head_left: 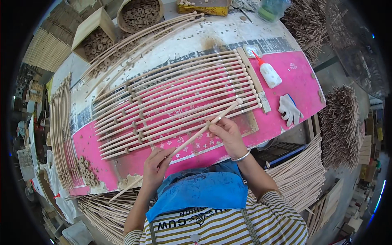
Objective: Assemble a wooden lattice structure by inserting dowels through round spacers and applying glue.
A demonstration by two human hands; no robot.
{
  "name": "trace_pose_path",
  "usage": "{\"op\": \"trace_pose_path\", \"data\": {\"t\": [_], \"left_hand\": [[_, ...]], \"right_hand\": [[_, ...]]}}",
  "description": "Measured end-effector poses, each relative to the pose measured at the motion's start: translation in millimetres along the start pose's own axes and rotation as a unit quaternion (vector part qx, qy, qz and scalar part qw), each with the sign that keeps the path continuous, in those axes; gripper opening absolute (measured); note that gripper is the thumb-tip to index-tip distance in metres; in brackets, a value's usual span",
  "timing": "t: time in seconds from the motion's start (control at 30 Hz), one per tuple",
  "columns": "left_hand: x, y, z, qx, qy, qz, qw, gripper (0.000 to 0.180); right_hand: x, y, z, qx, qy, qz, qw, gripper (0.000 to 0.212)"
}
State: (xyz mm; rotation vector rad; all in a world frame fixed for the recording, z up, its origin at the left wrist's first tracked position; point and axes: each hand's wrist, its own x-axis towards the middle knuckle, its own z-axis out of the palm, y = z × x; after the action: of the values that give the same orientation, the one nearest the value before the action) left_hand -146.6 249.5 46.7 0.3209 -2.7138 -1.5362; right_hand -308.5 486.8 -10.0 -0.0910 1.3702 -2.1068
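A long wooden stick [188,141] with a round ball at its upper end slants across my front, its pointed lower end beyond the table edge. My left hand [156,165] is closed around its lower middle. Higher up, my right hand [228,136] pinches it beside a small wooden ring [208,123]; a small pale tip shows at the fingertips, too small to name. Beyond my hands lies a row of similar ball-ended sticks [179,87], several with rings on them. Their balls line up along a wooden bar [254,77], and white dabs mark the sticks near that end.
Right of the bar are a white squeeze bottle [270,74] with a red nozzle and a white glove [290,110]. Loose rings [86,172] lie at the table's left; a wooden box [96,30] and a round basket [141,16] hold more. Stick bundles [296,169] flank the table.
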Motion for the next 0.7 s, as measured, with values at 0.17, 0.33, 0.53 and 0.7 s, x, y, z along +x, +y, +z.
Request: {"op": "trace_pose_path", "data": {"t": [0.17, 0.33, 0.53, 0.7], "left_hand": [[2, -5, 1, -0.016, -0.029, -0.014, 0.999, 0.031], [1, -14, 9, -0.013, -0.004, 0.004, 1.0, 0.03], [8, -8, 17, 0.02, -0.005, -0.014, 1.0, 0.029], [14, -5, 26, 0.043, -0.01, 0.01, 0.999, 0.027]], "right_hand": [[-5, -5, -13, 0.01, 0.03, -0.015, 0.999, 0.027], [-11, 2, -29, 0.0, 0.082, -0.019, 0.996, 0.025], [-25, -19, -35, 0.031, 0.042, -0.003, 0.999, 0.037], [-32, -10, -56, 0.006, 0.091, 0.046, 0.995, 0.042]]}}
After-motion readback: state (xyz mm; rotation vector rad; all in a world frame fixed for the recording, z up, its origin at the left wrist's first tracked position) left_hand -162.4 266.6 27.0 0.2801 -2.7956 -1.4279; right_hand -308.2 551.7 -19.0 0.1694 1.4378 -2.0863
